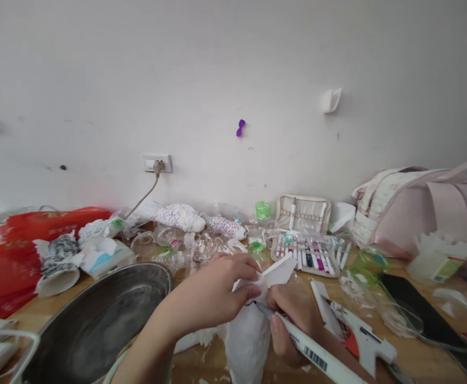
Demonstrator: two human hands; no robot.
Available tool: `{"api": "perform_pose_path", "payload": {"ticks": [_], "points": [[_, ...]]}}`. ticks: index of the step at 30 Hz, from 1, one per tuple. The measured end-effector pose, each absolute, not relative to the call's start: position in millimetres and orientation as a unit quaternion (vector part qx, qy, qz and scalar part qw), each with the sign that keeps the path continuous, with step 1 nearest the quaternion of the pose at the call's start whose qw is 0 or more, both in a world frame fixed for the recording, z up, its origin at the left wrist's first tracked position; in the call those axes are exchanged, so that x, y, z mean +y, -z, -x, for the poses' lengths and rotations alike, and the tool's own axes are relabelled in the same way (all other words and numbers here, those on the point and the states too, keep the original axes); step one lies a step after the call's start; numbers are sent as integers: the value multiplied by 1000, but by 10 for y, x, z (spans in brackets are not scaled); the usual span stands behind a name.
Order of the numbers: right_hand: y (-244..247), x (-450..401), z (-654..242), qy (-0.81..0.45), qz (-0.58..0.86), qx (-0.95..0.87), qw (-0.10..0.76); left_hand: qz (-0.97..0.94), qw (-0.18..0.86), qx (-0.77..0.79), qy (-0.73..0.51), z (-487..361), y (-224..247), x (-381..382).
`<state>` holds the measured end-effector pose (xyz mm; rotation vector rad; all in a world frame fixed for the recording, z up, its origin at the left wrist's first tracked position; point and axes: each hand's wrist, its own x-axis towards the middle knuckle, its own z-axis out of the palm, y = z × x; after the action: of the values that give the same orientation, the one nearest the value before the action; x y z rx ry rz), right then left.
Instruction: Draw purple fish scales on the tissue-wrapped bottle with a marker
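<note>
A white papery figure [247, 341] with a pointed, fin-like flap stands upright in the lower middle. My left hand [227, 282] pinches its upper part between thumb and fingers. In my right hand [293, 317] is a white marker [311, 349] with a barcode on its barrel. The marker's tip touches the figure just below my left thumb, beside a short dark line. My right fingers also rest against the figure's side.
A metal basin [109, 320] lies left, near a red bag [13, 250]. Behind are patterned white fish shapes [181, 217] and an open marker case [303, 253]. A glue gun [361, 330], a black phone [421, 309] and a pink bag [409, 208] are right.
</note>
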<state>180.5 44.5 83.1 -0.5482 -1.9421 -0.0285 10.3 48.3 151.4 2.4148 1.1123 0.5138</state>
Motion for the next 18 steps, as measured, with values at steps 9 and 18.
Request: {"api": "perform_pose_path", "payload": {"ticks": [9,18], "points": [[-820,417,-1811,12,226,-822,522,-868,246,393,-179,-126,-1560,481],[-909,427,-1852,15,214,-830,515,-868,246,389,-184,-121,-1560,478]]}}
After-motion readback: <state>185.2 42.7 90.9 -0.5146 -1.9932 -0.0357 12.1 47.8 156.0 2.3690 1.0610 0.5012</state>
